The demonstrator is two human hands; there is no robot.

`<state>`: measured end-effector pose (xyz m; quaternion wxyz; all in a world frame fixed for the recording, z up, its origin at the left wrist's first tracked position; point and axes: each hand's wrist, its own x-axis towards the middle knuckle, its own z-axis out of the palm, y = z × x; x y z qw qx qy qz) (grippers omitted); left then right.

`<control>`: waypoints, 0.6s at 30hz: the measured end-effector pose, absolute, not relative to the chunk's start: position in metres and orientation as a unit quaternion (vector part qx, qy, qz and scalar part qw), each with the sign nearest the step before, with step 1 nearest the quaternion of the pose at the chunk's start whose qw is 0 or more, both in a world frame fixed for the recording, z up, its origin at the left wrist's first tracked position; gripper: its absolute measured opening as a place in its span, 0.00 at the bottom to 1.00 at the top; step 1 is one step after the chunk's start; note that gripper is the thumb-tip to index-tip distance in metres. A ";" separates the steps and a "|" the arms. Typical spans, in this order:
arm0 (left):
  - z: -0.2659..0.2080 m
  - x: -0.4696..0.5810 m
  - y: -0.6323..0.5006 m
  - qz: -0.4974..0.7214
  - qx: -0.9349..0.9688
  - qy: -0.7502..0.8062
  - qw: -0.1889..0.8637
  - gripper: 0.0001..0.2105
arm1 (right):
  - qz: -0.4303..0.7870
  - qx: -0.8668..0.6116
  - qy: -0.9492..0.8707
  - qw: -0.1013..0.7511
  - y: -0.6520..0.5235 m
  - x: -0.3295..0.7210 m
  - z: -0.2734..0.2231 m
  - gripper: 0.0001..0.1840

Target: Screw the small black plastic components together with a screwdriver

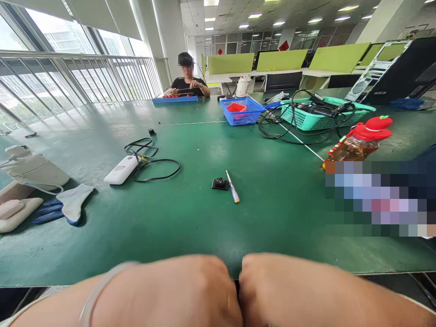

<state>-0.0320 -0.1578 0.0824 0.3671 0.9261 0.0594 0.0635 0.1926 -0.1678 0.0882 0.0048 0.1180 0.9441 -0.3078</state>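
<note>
Both hands are close together at the near edge of the green table, backs toward me. My left hand, with a pale band round the wrist, is closed, its fingers curled down out of sight. Almost touching it, my right hand is closed too. Whatever either one holds, if anything, is hidden. Farther in, a small black part lies beside a slim screwdriver with a clear handle. To their left rests a white power bank with a looped black cable.
A blue-and-white glove and pale bottle are at left. A blue basket, a green basket with tangled cables, and a red-lidded jar stand right. Across the table sits a person behind a blue tray.
</note>
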 end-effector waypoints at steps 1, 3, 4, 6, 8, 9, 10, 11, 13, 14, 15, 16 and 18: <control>0.090 -0.025 -0.140 0.058 0.931 0.066 0.354 0.09 | -0.304 0.155 0.940 0.011 -0.148 0.198 0.087 0.05; 0.096 -0.020 -0.102 0.097 0.939 0.164 0.287 0.10 | -0.209 0.310 0.928 -0.011 -0.104 0.210 0.083 0.12; 0.093 -0.020 -0.083 0.111 0.938 0.227 0.237 0.11 | -0.139 0.358 0.923 -0.018 -0.083 0.216 0.080 0.16; 0.080 -0.025 -0.047 0.144 0.925 0.320 0.143 0.16 | -0.048 0.392 0.919 -0.005 -0.049 0.223 0.071 0.24; 0.062 -0.027 -0.020 0.152 0.912 0.365 0.105 0.24 | -0.041 0.383 0.923 0.017 -0.030 0.224 0.060 0.24; 0.054 -0.027 -0.010 0.149 0.910 0.375 0.097 0.25 | -0.035 0.373 0.927 0.020 -0.025 0.223 0.055 0.22; 0.047 -0.026 -0.004 0.142 0.909 0.381 0.092 0.26 | -0.029 0.361 0.932 0.020 -0.023 0.221 0.050 0.20; 0.042 -0.023 0.000 0.134 0.908 0.387 0.088 0.26 | -0.017 0.349 0.937 0.018 -0.023 0.218 0.045 0.18; 0.034 -0.015 0.003 0.124 0.903 0.403 0.081 0.24 | 0.016 0.325 0.946 0.004 -0.024 0.215 0.038 0.13; 0.031 -0.012 0.004 0.124 0.900 0.410 0.080 0.23 | 0.038 0.310 0.950 -0.003 -0.025 0.214 0.035 0.10; 0.028 -0.008 0.004 0.128 0.897 0.416 0.080 0.21 | 0.064 0.298 0.952 -0.012 -0.027 0.213 0.034 0.08; 0.026 -0.006 0.004 0.134 0.893 0.421 0.081 0.19 | 0.089 0.284 0.954 -0.020 -0.028 0.213 0.033 0.07; 0.021 -0.004 0.005 0.151 0.889 0.424 0.089 0.17 | 0.135 0.260 0.956 -0.032 -0.030 0.213 0.032 0.07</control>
